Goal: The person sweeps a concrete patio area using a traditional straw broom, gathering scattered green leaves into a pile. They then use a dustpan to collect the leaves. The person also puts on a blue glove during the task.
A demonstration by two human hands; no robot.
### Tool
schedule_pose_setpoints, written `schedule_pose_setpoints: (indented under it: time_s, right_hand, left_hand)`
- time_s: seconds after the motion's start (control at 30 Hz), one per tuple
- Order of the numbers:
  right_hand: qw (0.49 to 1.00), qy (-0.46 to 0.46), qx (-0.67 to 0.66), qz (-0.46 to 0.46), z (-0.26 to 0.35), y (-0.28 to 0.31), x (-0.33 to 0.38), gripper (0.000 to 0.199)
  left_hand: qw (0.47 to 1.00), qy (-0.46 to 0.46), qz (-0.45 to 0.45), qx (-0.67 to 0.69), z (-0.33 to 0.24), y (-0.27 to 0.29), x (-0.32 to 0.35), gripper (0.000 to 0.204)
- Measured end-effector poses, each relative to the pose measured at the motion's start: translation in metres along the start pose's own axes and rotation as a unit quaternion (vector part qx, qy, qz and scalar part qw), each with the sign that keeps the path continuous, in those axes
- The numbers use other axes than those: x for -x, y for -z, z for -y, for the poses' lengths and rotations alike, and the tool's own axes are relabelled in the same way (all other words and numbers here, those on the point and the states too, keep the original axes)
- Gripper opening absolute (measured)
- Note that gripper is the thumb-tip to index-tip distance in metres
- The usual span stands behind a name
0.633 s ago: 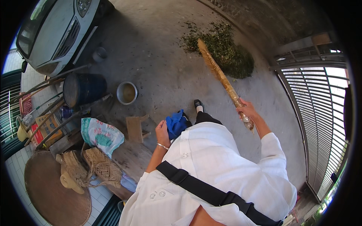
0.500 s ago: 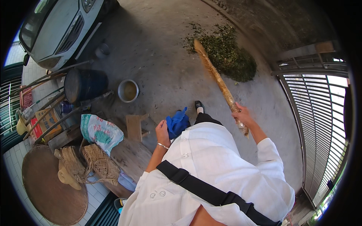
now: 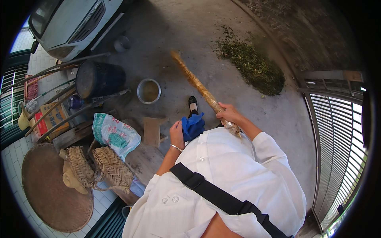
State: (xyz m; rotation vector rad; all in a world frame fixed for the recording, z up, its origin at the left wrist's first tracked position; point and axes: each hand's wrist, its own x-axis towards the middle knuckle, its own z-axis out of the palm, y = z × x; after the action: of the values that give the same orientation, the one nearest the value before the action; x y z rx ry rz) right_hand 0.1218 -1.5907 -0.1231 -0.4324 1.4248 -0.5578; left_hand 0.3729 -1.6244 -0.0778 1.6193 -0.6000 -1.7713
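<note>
My right hand [image 3: 231,115] is wrapped round the near end of a long golden-brown broom [image 3: 200,88], its shaft bound in shiny tape. The broom's far end is smeared by motion and points forward and left over the concrete floor. At my waist, my left hand [image 3: 176,135] is closed on a crumpled blue cloth or bag [image 3: 193,127]; which of the two I cannot tell. A heap of green leaf bits [image 3: 256,67] lies on the floor, ahead and to the right, apart from the broom.
A metal basin [image 3: 149,91] and a small wooden stool [image 3: 152,131] stand left of my feet. Beyond are a dark blue barrel [image 3: 99,79], long poles and a parked car [image 3: 75,25]. Woven baskets [image 3: 113,168] and a printed sack [image 3: 116,135] lie at left; a barred gate [image 3: 333,150] is at right.
The broom and my right hand have swung left, and the broom's far end has left the leaf heap. My left hand still holds the blue thing. My view has shifted slightly.
</note>
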Motion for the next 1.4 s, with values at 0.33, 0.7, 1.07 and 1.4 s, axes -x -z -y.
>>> schedule_pose_setpoints:
  time_s: [0.33,0.7,1.07,1.4]
  right_hand:
    - [0.995,0.002,0.080,0.062,0.051,-0.125,-0.131,0.066]
    - [0.998,-0.033,0.057,0.020,0.110,-0.105,-0.073,0.073]
    - [0.985,-0.067,0.132,0.090,0.138,-0.097,-0.153,0.067]
    - [0.991,-0.018,0.124,0.043,0.136,-0.117,-0.112,0.068]
  left_hand:
    - [0.998,-0.006,-0.007,-0.059,-0.068,0.070,-0.061,0.019]
    - [0.999,0.028,-0.021,0.012,-0.100,0.094,-0.088,0.018]
    - [1.000,0.027,-0.006,0.005,-0.116,0.107,-0.098,0.019]
    - [1.000,0.028,-0.003,0.005,-0.114,0.107,-0.101,0.019]
